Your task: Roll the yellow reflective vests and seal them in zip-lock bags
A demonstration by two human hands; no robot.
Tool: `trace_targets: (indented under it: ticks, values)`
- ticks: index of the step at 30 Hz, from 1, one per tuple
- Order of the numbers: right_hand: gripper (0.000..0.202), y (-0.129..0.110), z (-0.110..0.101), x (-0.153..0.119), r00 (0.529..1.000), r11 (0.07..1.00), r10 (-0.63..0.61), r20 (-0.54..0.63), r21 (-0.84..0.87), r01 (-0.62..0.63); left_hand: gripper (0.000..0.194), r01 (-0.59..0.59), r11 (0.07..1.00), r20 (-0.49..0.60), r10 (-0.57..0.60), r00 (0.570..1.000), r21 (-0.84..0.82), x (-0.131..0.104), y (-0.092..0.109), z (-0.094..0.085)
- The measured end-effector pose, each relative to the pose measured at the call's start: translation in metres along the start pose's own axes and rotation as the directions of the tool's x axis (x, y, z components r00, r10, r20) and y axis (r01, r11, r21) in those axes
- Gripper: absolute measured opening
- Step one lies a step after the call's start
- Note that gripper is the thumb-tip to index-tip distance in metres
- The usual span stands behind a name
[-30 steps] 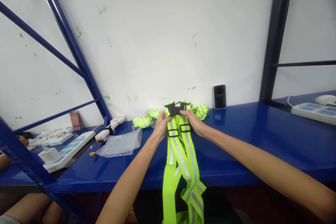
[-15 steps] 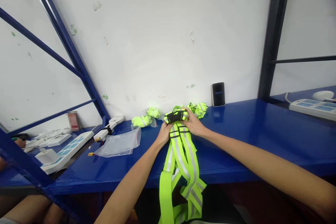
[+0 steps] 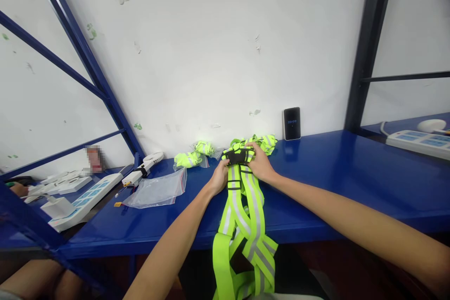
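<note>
Straps (image 3: 258, 211), bright yellow-green with silver stripes, run down the middle of the head view, their top end bunched between my two hands above the blue table (image 3: 333, 183) and their lower loops hanging past its front edge. My left hand (image 3: 218, 179) is closed on the left side of the bunched end, thumb near the black buckle (image 3: 236, 157). My right hand (image 3: 262, 164) pinches the right side, fingers curled nearly closed over the folded straps. Below the buckle, two black sliders (image 3: 234, 184) sit side by side on the bands.

Behind my hands, near the wall (image 3: 197, 56), lie more yellow-green bundles (image 3: 189, 160); those on the left look wrapped in clear plastic. To their right a device (image 3: 292, 123) leans upright, with small blue characters on its dark screen that I cannot read surely. To the left are a clear bag (image 3: 158, 190) with a red line along one edge and a white fan (image 3: 153, 158). Beyond the blue frame (image 3: 116, 108) is a white power strip (image 3: 87, 199) with blue-marked sockets. At the far left, part of another person's hand (image 3: 19, 190) shows.
</note>
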State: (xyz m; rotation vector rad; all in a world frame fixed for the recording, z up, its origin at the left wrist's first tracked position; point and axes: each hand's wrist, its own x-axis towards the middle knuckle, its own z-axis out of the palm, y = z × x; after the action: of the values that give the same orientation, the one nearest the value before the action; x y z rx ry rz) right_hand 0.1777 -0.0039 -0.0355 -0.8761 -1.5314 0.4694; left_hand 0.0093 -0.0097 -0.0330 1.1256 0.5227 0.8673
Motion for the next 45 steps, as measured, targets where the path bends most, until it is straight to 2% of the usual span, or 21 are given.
trace_targets:
  ticks: [2, 5, 8, 10, 12, 15, 18, 21, 23, 26, 28, 30, 31, 33, 35, 38, 40, 43, 45]
  values:
    - [0.038, -0.003, 0.000, -0.002, 1.000, 1.000, 0.027, 0.005, -0.001, -0.027, 0.045, -0.013, 1.000, -0.085, 0.015, 0.996, 0.021, 0.001, -0.001, 0.000]
    - [0.048, -0.011, -0.001, -0.003, 0.998, 0.999, 0.023, 0.053, 0.046, -0.026, 0.040, -0.155, 0.986, -0.220, 0.164, 0.962, 0.060, 0.003, 0.000, -0.002]
    - [0.062, -0.021, -0.005, -0.001, 0.977, 0.989, 0.002, 0.215, 0.142, -0.034, 0.042, -0.264, 0.956, -0.285, 0.290, 0.914, 0.126, 0.006, 0.001, -0.008]
    - [0.066, -0.026, -0.008, 0.002, 0.934, 0.965, 0.055, 0.352, 0.221, -0.140, 0.046, -0.308, 0.936, -0.289, 0.346, 0.892, 0.170, 0.006, 0.002, -0.012]
    - [0.063, -0.027, -0.009, 0.004, 0.905, 0.922, 0.133, 0.404, 0.283, -0.262, 0.052, -0.332, 0.922, -0.283, 0.378, 0.882, 0.197, 0.006, 0.002, -0.015]
    - [0.052, -0.022, -0.005, 0.005, 0.899, 0.822, 0.251, 0.358, 0.412, -0.394, 0.059, -0.291, 0.937, -0.305, 0.339, 0.890, 0.194, 0.005, 0.001, -0.015]
    - [0.046, -0.018, 0.003, 0.000, 0.863, 0.682, 0.352, 0.362, 0.532, -0.501, 0.052, -0.208, 0.974, -0.308, 0.225, 0.924, 0.088, 0.004, 0.000, -0.011]
    - [0.035, -0.022, 0.011, -0.006, 0.870, 0.639, 0.395, 0.294, 0.593, -0.490, 0.045, -0.157, 0.983, -0.191, 0.138, 0.972, -0.091, 0.003, 0.000, -0.006]
    - [0.030, -0.029, 0.012, -0.007, 0.881, 0.605, 0.384, 0.275, 0.647, -0.465, 0.045, -0.172, 0.970, -0.129, 0.150, 0.980, -0.174, 0.001, 0.000, -0.002]
    - [0.018, -0.038, 0.009, -0.007, 0.885, 0.535, 0.351, 0.305, 0.710, -0.457, 0.049, -0.168, 0.957, -0.073, 0.155, 0.985, -0.235, -0.003, 0.004, 0.003]
    - [0.015, -0.040, 0.007, -0.005, 0.895, 0.557, 0.340, 0.289, 0.705, -0.439, 0.054, -0.124, 0.964, -0.032, 0.120, 0.992, -0.234, -0.006, 0.008, 0.006]
    - [0.017, -0.038, 0.006, -0.004, 0.895, 0.606, 0.349, 0.277, 0.661, -0.442, 0.052, -0.129, 0.970, -0.044, 0.122, 0.992, -0.207, -0.007, 0.010, 0.007]
    - [0.022, -0.036, 0.007, -0.003, 0.890, 0.626, 0.366, 0.271, 0.636, -0.451, 0.048, -0.159, 0.970, -0.078, 0.147, 0.986, -0.186, -0.007, 0.011, 0.007]
    - [0.046, -0.030, 0.008, -0.002, 0.880, 0.643, 0.406, 0.245, 0.608, -0.466, 0.040, -0.238, 0.963, -0.169, 0.215, 0.962, -0.127, -0.006, 0.012, 0.007]
    - [0.062, -0.026, 0.008, 0.000, 0.879, 0.646, 0.418, 0.228, 0.606, -0.464, 0.043, -0.294, 0.954, -0.230, 0.274, 0.934, -0.057, -0.003, 0.013, 0.005]
    - [0.055, -0.025, 0.002, 0.003, 0.872, 0.653, 0.380, 0.308, 0.578, -0.489, 0.054, -0.300, 0.952, -0.198, 0.305, 0.932, 0.053, -0.001, 0.014, -0.002]
    - [0.051, -0.026, -0.005, 0.005, 0.871, 0.708, 0.345, 0.349, 0.513, -0.486, 0.053, -0.294, 0.943, -0.166, 0.318, 0.933, 0.154, 0.000, 0.014, -0.009]
    - [0.055, -0.026, -0.014, 0.006, 0.888, 0.809, 0.271, 0.372, 0.411, -0.419, 0.051, -0.294, 0.911, -0.195, 0.357, 0.913, 0.291, 0.003, 0.011, -0.020]
    - [0.056, -0.026, -0.016, 0.007, 0.898, 0.836, 0.228, 0.376, 0.397, -0.379, 0.051, -0.261, 0.905, -0.207, 0.342, 0.917, 0.337, 0.005, 0.007, -0.023]
